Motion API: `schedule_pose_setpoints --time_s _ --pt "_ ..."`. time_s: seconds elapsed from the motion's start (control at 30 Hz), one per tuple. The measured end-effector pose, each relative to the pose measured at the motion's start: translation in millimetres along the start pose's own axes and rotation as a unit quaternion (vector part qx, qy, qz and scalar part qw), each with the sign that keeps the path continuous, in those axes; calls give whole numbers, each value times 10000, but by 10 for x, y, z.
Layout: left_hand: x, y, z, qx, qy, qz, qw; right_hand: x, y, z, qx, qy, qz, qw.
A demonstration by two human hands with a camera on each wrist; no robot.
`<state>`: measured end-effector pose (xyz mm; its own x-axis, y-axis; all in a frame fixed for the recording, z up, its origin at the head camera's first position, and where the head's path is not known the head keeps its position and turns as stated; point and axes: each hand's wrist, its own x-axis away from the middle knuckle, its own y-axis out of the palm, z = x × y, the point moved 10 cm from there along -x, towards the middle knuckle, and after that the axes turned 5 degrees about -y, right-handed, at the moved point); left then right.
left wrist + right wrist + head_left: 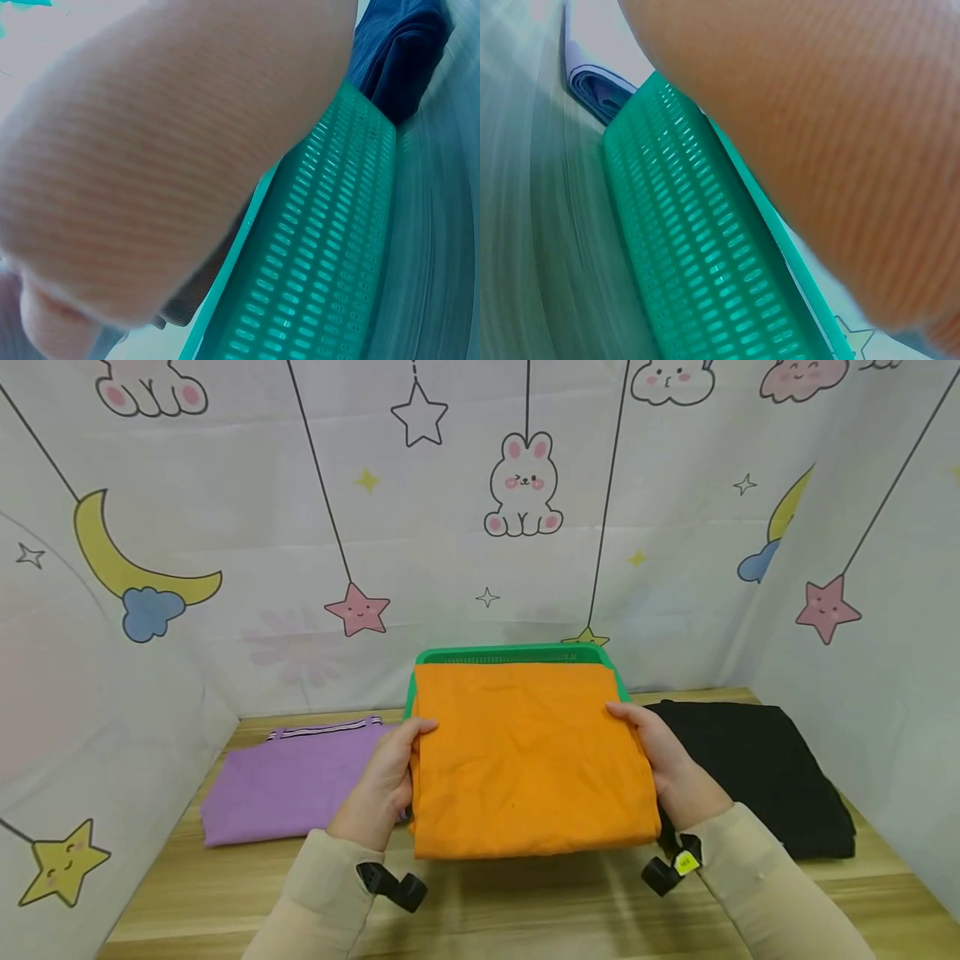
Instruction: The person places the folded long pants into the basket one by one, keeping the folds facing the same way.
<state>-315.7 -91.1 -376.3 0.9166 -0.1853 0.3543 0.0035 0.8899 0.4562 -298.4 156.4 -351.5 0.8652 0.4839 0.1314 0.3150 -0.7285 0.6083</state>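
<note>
A folded orange cloth (pixel 525 760) is held level between my two hands, in front of and partly over a green basket (pixel 510 653). My left hand (pixel 386 777) grips its left side with the thumb on top, and my right hand (pixel 663 760) grips its right side the same way. Most of the other fingers are hidden under the cloth. In the left wrist view the slotted wall of the basket (pixel 300 247) runs below the hand. The right wrist view shows the slotted basket wall (pixel 697 225) beside the hand, which fills the upper right.
To the left on the wooden table (pixel 517 910) lies a folded purple garment (pixel 292 785) with a striped band. A folded black garment (pixel 757 777) lies at the right. A patterned white curtain (pixel 450 543) stands behind the table and along both sides.
</note>
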Motion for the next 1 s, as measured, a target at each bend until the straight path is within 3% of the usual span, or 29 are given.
schedule_pose_setpoints --time_s 1.0 --pt "-97 21 33 -145 -169 -112 9997 -79 -72 -28 221 59 293 9993"
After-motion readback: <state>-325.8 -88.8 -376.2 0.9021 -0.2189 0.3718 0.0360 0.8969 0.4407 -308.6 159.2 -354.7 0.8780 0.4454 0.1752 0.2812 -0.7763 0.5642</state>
